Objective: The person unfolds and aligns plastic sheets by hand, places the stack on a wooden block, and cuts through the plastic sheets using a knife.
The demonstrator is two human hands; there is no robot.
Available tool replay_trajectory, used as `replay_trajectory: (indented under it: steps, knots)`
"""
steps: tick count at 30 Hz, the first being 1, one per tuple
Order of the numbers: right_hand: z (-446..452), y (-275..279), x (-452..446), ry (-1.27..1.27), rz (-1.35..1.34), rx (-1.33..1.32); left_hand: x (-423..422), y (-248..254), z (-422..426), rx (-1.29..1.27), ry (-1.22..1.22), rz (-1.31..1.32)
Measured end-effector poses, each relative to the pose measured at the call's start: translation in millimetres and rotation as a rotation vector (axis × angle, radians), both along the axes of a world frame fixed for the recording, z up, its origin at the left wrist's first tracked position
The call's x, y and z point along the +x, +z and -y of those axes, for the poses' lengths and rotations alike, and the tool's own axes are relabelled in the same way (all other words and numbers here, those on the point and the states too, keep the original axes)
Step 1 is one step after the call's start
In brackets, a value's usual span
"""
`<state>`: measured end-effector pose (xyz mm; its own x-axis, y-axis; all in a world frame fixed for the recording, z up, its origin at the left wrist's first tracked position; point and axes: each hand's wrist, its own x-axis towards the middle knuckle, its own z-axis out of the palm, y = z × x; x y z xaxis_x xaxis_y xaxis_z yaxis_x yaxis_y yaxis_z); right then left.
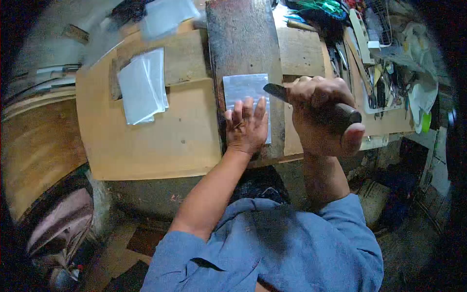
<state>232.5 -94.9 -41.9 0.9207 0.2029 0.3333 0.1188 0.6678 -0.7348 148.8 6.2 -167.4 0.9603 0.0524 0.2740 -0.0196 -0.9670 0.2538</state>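
Note:
My left hand point(249, 127) lies flat with its fingers spread, pressing on a stack of clear plastic sheets or bags point(245, 85). That stack rests on a long dark wooden board point(243, 39). My right hand point(321, 107) is raised to the right of the board, its fingers wrapped round the dark handle of a knife point(275, 91). The short dark blade points left, over the right edge of the stack as seen from above. Part of the handle is hidden by my fingers.
More plastic sheets point(140, 92) lie fanned out on the table point(151, 155) at left, with another pile point(168, 19) farther back. At right stands a white tray point(382, 108) of tools. Wires and plastic bags point(418, 53) clutter the back right.

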Motion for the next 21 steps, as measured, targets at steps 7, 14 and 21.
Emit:
replay_trajectory:
  steps: [7, 14, 21]
  knots:
    - [-2.0, -16.0, 4.8, -0.113, 0.02, -0.054, -0.9, -0.3, 0.4, 0.023, -0.006, -0.003]
    - [-6.2, -9.3, 1.7, -0.156, 0.016, -0.113, -34.4, 0.1, 4.0, 0.084, -0.047, -0.002]
    - [-5.2, -6.8, -7.3, -0.077, -0.023, -0.122, -38.0, -3.0, 4.3, 0.039, -0.031, 0.033]
